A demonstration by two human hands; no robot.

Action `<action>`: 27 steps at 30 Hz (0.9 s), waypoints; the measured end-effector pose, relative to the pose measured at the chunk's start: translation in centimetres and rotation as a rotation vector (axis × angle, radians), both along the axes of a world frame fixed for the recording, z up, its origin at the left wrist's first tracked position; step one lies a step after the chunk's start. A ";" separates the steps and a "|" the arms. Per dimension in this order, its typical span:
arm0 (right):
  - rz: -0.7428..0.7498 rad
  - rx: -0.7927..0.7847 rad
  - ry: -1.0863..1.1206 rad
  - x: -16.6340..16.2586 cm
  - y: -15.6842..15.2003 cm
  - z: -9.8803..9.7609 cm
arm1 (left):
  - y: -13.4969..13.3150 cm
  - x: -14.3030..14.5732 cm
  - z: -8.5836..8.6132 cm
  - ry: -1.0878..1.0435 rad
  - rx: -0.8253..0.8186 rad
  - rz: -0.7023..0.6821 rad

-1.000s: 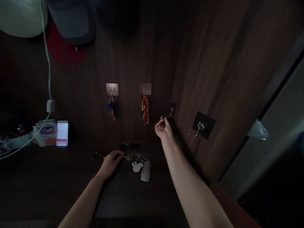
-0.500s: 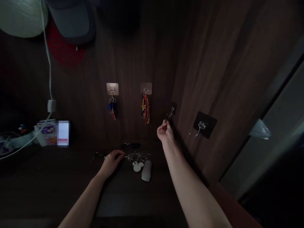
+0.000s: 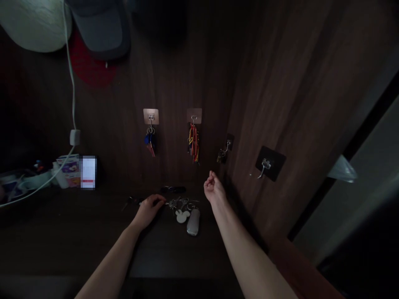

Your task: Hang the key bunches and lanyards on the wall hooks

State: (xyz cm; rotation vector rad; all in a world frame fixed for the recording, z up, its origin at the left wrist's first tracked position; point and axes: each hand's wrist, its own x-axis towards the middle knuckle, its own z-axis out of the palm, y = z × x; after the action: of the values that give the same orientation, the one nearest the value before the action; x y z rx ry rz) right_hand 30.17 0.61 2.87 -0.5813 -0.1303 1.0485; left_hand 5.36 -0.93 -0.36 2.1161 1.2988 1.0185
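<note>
My right hand [image 3: 213, 189] hangs in the air below a small dark hook [image 3: 227, 144], its fingers loosely curled with nothing in them. A small bunch of keys [image 3: 220, 156] hangs from that hook. My left hand [image 3: 150, 207] rests on the dark shelf, fingers curled on a key [image 3: 134, 202] beside a pile of keys [image 3: 181, 205] with a white mouse-shaped tag [image 3: 182, 216] and a grey fob [image 3: 193, 221]. Two more hooks hold blue keys [image 3: 150, 140] and a colourful bunch [image 3: 193, 143].
A black hook plate [image 3: 269, 163] on the right side wall holds nothing. A dark key fob [image 3: 173, 189] lies behind the pile. A white cable [image 3: 72, 99] hangs at left above boxes [image 3: 75, 171]. Caps [image 3: 96, 25] hang overhead.
My right hand let go of the small key bunch, which now hangs on the dark hook, and dropped down toward the shelf. The left hand stayed put.
</note>
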 end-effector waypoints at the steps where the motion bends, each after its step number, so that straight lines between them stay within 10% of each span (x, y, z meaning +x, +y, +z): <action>1: 0.007 -0.011 -0.017 -0.3 -0.3 -0.4 | 0.0 0.0 -0.1 -0.002 -0.002 -0.002; 17: 0.005 -0.077 -0.747 -2.0 -4.9 -3.2 | 0.0 -0.1 -0.4 0.011 0.046 0.004; 27: 0.042 -0.015 -1.197 -1.7 -4.1 -5.3 | -1.6 1.0 0.3 0.200 0.198 -0.248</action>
State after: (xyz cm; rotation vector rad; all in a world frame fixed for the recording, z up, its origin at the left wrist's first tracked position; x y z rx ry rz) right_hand 28.43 -3.48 -2.41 -1.1621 -1.1812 0.6170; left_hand 6.31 -2.50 -0.09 2.5102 1.0203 0.8787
